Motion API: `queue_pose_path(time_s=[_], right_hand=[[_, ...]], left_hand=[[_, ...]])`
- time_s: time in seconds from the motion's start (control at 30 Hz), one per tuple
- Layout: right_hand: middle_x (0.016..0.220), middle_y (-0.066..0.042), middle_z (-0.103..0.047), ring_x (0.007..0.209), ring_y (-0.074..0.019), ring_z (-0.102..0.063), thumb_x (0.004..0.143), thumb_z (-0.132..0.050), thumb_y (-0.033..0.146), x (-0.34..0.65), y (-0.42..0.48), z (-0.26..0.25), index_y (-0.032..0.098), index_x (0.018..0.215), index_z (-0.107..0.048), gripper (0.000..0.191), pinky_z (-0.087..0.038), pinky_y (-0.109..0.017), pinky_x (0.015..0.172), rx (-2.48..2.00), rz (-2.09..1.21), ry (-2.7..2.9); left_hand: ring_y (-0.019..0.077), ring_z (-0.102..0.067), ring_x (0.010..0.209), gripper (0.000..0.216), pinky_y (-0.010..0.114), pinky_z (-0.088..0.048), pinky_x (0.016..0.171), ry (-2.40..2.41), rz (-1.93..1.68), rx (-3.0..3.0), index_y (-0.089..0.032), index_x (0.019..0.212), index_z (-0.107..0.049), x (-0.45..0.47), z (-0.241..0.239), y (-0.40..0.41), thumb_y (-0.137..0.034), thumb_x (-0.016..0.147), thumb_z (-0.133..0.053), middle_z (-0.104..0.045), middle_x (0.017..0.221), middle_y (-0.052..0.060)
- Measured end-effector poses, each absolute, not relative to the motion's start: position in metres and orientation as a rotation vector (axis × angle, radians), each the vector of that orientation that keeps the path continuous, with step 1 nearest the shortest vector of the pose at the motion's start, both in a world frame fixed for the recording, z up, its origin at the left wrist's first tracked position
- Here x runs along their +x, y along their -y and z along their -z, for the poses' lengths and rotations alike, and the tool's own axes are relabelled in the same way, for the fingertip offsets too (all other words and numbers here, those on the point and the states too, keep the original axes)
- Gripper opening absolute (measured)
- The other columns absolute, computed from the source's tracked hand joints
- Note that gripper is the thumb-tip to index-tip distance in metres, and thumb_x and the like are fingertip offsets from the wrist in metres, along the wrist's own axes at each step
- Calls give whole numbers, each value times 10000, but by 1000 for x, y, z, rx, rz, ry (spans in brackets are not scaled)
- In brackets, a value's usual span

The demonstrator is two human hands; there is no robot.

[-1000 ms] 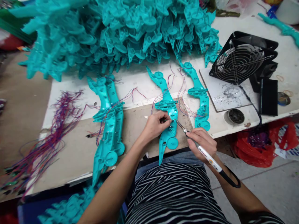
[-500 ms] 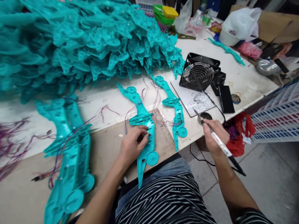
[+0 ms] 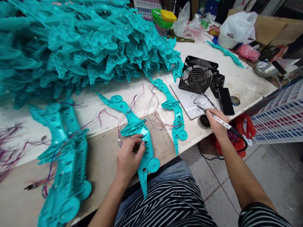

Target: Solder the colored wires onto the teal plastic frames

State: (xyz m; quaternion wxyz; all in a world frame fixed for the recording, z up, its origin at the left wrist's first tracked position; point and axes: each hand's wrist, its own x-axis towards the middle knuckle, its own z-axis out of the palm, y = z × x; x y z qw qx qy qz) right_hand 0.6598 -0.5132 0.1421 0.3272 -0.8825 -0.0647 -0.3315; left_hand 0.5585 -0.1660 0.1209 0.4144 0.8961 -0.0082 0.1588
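One head-worn camera looks forward and down past the striped shirt (image 3: 165, 205) onto the desk (image 3: 191, 52), near enough to take in both the left hand (image 3: 130, 154) and right hand (image 3: 216, 123). It faces the desk aslant, its near edge climbing rightward, with tiled floor (image 3: 227, 192) filling the lower right

The middle turquoise piece (image 3: 149, 147) looked like glossy, smooth plastic; the soldering iron (image 3: 222, 122) showed smooth plastic along its body; the striped shirt (image 3: 163, 205) was matt cloth.
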Motion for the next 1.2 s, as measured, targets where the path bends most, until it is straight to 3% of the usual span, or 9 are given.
queue_pose_path(time_s=[0.37,0.53,0.67,0.83,1.2], right_hand=[[840,-39,-761,821,-219,-710,808,-628,375,664,516,-147,203,826,-774,226,-563,-352,835,-2295,744,-43],[814,-102,-750,762,-224,-697,781,-666,368,663,514,-148,140,862,-776,267,-554,-343,771,-2225,726,-184],[846,-93,-747,777,-206,-703,851,-645,313,629,475,-163,150,906,-767,211,-571,-348,770,-2198,833,148],[810,-43,-722,792,-191,-672,885,-630,175,576,409,-172,201,1009,-730,161,-566,-364,731,-2095,528,728],[828,-43,-709,827,-192,-638,884,-633,135,567,378,-150,191,1061,-683,192,-501,-372,740,-2046,434,940]], left_hand=[[206,-703,884,108,326,-557,779,-1,-354,2145,-203,766,-626,562,-121,163,-264,850,-596,-739,957,69],[207,-700,932,92,334,-558,817,15,-355,2092,-196,762,-622,562,-119,162,-231,842,-595,-740,956,76],[204,-697,928,82,327,-560,793,14,-345,2061,-193,760,-619,562,-119,162,-210,838,-598,-739,946,79],[203,-689,930,72,338,-558,811,11,-326,2039,-190,767,-627,562,-119,162,-200,835,-605,-737,983,88],[216,-675,969,71,374,-554,870,67,-276,2043,-184,767,-642,563,-122,157,-181,836,-622,-716,1021,93]])
